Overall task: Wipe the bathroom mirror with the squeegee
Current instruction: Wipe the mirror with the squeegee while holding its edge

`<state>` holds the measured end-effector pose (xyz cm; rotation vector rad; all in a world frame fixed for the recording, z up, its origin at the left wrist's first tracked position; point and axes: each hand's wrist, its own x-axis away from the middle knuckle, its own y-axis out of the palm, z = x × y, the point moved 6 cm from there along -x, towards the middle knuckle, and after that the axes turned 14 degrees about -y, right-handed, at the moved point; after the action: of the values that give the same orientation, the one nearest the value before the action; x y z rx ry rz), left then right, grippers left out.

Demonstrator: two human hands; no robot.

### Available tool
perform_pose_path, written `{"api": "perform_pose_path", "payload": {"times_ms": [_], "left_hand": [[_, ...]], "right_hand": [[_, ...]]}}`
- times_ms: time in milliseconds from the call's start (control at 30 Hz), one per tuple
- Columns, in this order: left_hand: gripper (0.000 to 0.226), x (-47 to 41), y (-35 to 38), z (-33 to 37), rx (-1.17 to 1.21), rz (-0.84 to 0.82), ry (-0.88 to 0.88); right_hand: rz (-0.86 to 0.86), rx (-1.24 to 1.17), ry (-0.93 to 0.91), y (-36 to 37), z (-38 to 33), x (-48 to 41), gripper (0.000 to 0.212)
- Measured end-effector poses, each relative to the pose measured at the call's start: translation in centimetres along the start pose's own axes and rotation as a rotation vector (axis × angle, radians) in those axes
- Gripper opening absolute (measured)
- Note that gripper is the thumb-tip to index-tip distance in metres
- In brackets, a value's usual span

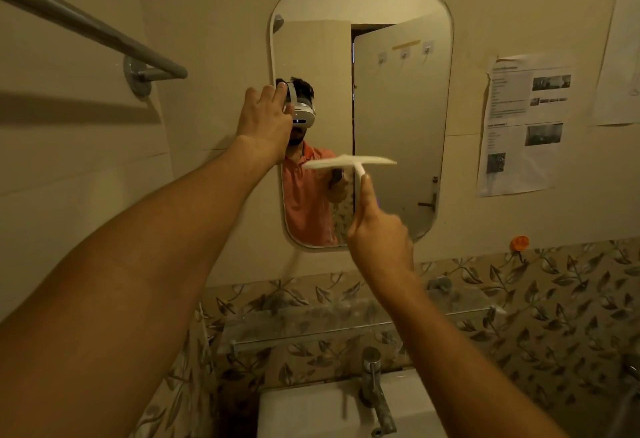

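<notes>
L forearm reaches up from lower left; L hand open, fingers straight on left edge of mirror. Tap, sink and glass shelf sit below; towel rail on left wall, taped papers to right. R hand grips the handle of squeegee: white, T-shaped, blade about level, blurred, before mirror's middle; contact w/ glass unclear.

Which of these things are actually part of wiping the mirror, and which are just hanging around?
Part of the job: mirror, squeegee, right hand gripping its handle, left hand at the mirror's edge.
Just there: towel rail, wall papers, glass shelf, tap, basin.
</notes>
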<state>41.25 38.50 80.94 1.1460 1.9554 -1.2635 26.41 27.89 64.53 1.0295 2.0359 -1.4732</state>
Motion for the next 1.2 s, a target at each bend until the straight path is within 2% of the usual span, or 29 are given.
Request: {"api": "perform_pose_path", "payload": {"times_ms": [167,400,533,633,733,1200], "left_hand": [[0.071,0.1,0.0,-0.1,-0.012,-0.016,0.003],[0.069,0.0,-0.3,-0.5,0.004,-0.027,0.028],[0.061,-0.5,0.0,-0.8,0.004,-0.037,0.039],[0.063,-0.9,0.0,-0.8,-0.012,-0.034,0.052],[0.059,-1.2,0.1,-0.6,-0.037,-0.021,0.047],[0.059,-0.8,0.2,0.2,-0.071,0.004,-0.01]], "right_hand": [[-0.089,0.057,0.033,3.7,1.5,4.5,0.076],[-0.104,0.052,-0.003,2.5,1.4,4.0,0.075],[-0.022,0.025,-0.153,1.2,-1.4,2.1,0.083],[-0.036,0.09,-0.247,0.6,-3.9,-0.1,0.084],[-0.1,0.141,-0.242,1.1,-4.9,-1.4,0.084],[-0.111,0.184,-0.206,5.8,-1.0,3.6,0.088]]}}
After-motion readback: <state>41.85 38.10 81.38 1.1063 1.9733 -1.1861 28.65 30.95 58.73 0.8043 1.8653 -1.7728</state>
